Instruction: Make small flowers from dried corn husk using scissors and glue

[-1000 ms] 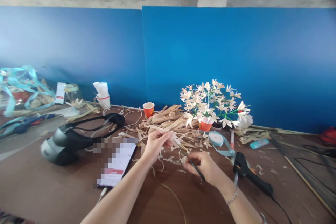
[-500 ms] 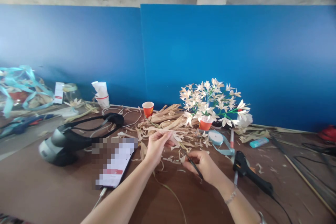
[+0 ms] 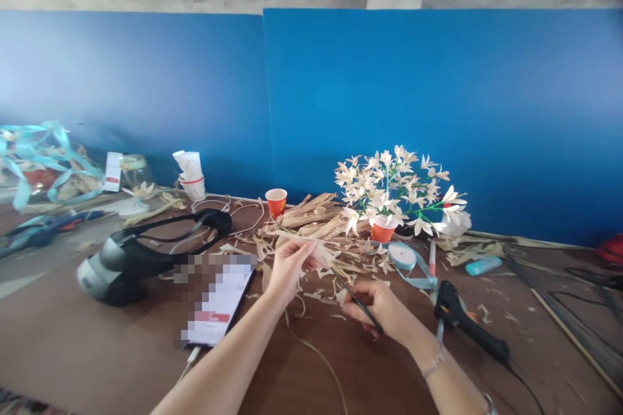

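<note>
My left hand (image 3: 291, 264) is closed, its thumb and fingers pinching a pale strip of dried husk (image 3: 318, 254) over the middle of the table. In my right hand (image 3: 372, 308), lower and to the right, is a pair of dark-handled scissors (image 3: 359, 304). Their narrow tips point up and left, close to the strip; whether they touch it I cannot tell. Behind both hands lies a heap of dried husks (image 3: 311, 220), with cut scraps around it. White husk flowers (image 3: 379, 188) on green stems stand in a red paper cup (image 3: 383, 229).
A phone (image 3: 219, 301) and a black-and-grey headset (image 3: 117, 272) lie on the left. At the right are a black glue gun (image 3: 470, 324), a roll of light-blue ribbon (image 3: 402, 255) and a turquoise packet (image 3: 483, 264). Another red cup (image 3: 276, 203) stands behind the husks.
The scissors in my right hand have shifted slightly right and down, along with a small rightward drift of the whole view. My left hand keeps its pinch on the husk strip.
</note>
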